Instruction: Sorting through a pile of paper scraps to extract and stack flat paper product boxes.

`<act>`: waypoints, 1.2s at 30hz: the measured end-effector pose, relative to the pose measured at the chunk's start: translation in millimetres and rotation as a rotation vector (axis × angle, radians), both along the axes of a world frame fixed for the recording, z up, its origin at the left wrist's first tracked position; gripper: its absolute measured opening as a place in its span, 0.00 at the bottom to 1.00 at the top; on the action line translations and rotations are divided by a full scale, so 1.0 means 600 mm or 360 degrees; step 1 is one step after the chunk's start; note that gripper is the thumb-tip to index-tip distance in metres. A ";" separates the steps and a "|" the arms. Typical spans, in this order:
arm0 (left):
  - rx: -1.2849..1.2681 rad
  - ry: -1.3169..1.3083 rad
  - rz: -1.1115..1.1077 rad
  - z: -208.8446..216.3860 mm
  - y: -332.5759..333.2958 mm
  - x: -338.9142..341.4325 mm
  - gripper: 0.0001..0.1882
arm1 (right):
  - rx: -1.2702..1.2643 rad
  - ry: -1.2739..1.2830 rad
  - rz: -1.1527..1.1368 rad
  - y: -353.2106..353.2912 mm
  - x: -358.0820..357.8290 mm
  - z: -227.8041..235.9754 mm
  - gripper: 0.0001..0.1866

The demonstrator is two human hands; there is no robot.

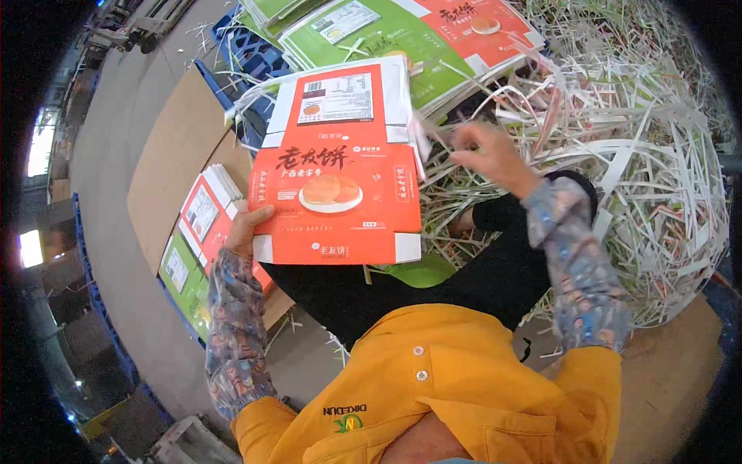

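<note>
From my remote seat I see the flat red carton point(340, 224) in the middle of the frame, a little left of centre, over the wearer's lap; how many layers it has I can't tell. Its long axis runs nearly up and down the frame, the white-flapped end reaching toward the upper part. My left hand point(246, 230) is closed on its lower left edge, thumb on the printed face and fingers hidden beneath. My right hand point(495, 158) is apart from it, just beyond the right edge near mid-height, so the carton lies to that hand's left and the left hand is nearer. The right fingers are curled toward the thumb, partly blurred; pale strips point(421, 143) show between hand and carton, but I cannot tell whether it grips one. Green-and-red cartons point(437, 81) lie at the top, shredded paper point(641, 201) at the right.
</note>
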State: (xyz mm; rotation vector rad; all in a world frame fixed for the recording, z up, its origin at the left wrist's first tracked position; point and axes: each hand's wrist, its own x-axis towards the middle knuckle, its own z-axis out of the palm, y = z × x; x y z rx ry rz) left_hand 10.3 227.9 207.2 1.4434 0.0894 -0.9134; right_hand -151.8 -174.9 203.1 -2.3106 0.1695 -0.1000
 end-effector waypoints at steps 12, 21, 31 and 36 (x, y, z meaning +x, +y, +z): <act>0.0047 0.0122 0.0129 0.037 -0.020 -0.030 0.26 | 0.2317 0.0523 -0.0585 0.080 0.092 -0.166 0.15; 0.0089 0.0023 -0.0014 0.033 -0.006 -0.023 0.23 | 0.1385 0.0711 -0.0256 0.060 0.085 -0.120 0.10; 0.0173 0.0011 -0.0021 0.054 -0.001 -0.015 0.24 | -0.0238 0.0434 0.0129 -0.087 0.065 -0.177 0.09; 0.0405 -0.0141 -0.0270 0.162 -0.005 0.007 0.24 | -0.0867 0.0523 -0.0330 -0.175 0.056 -0.170 0.07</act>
